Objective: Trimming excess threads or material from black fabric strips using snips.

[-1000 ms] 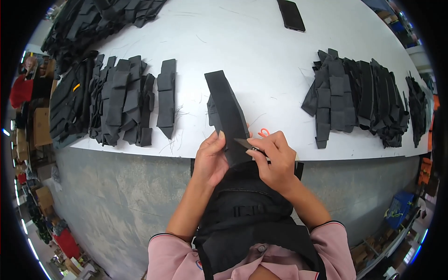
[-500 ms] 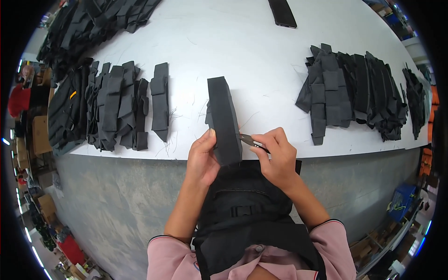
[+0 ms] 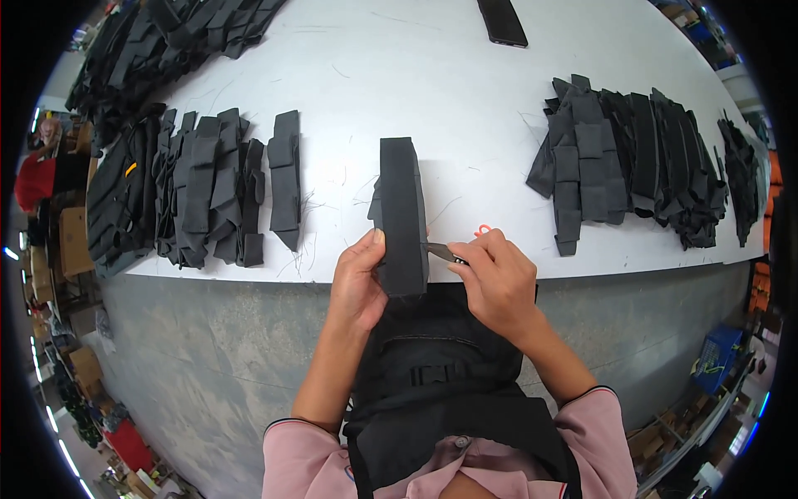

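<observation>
My left hand (image 3: 359, 279) is closed on the left side of a black fabric strip (image 3: 402, 212), its thumb pressing on the front. The strip stands lengthwise at the near table edge, with its folded layers showing on the left. In my right hand (image 3: 504, 279) is a small dark pair of thread snips (image 3: 445, 252), held between thumb and fingers. Their tip meets the strip's right edge; whether the blades are apart is too small to tell. A red loop (image 3: 484, 229) shows just above the right-hand fingers.
On the white table (image 3: 349, 100), a single dark strip (image 3: 284, 181) lies left of my hands, beside a row of similar strips (image 3: 208, 187). More strips are heaped at the far left (image 3: 179, 37) and right (image 3: 590, 158). A black phone (image 3: 504, 23) lies at the back. Loose threads are scattered about.
The strip has turned more upright, its top shifting to the right. My right hand has moved slightly right with the snips, and the red loop has come into sight.
</observation>
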`<state>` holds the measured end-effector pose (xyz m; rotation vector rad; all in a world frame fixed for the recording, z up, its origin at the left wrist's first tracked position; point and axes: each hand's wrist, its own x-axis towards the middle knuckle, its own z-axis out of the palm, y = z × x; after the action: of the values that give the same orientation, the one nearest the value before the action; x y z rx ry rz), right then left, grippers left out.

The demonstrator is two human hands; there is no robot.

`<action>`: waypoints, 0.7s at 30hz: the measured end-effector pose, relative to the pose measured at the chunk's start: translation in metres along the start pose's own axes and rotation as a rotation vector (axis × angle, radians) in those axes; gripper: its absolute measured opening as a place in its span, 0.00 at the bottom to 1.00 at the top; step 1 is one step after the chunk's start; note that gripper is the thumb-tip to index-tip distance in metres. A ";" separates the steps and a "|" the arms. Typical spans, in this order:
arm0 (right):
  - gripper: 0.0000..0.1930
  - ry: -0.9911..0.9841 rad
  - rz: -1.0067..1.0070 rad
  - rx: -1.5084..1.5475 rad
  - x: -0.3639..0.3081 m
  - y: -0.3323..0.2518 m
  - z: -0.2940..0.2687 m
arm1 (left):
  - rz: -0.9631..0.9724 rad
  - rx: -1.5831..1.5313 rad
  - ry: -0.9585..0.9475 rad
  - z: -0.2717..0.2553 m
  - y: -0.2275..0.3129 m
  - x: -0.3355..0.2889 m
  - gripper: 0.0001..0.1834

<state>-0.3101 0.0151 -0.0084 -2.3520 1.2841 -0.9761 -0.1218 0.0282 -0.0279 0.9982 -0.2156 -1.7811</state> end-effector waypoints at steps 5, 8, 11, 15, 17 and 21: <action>0.14 -0.042 0.002 -0.029 0.002 -0.004 -0.007 | -0.003 0.013 -0.012 0.001 0.001 0.000 0.20; 0.14 -0.041 0.002 -0.016 0.002 -0.003 -0.006 | -0.010 0.007 -0.022 -0.002 0.002 0.001 0.19; 0.14 -0.014 -0.007 0.005 0.002 -0.001 -0.004 | -0.037 0.011 -0.048 -0.002 0.002 0.001 0.19; 0.12 -0.046 0.093 0.121 0.000 0.002 0.000 | -0.039 0.022 -0.025 0.000 0.002 0.002 0.18; 0.11 -0.058 0.190 0.224 -0.002 0.003 0.000 | -0.049 0.038 -0.047 -0.001 0.002 0.001 0.18; 0.09 0.057 0.369 0.484 -0.006 -0.006 0.001 | -0.072 0.047 -0.013 0.001 0.004 0.000 0.18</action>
<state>-0.3080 0.0233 -0.0081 -1.6672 1.2673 -1.0870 -0.1192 0.0256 -0.0252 1.0394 -0.2333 -1.8561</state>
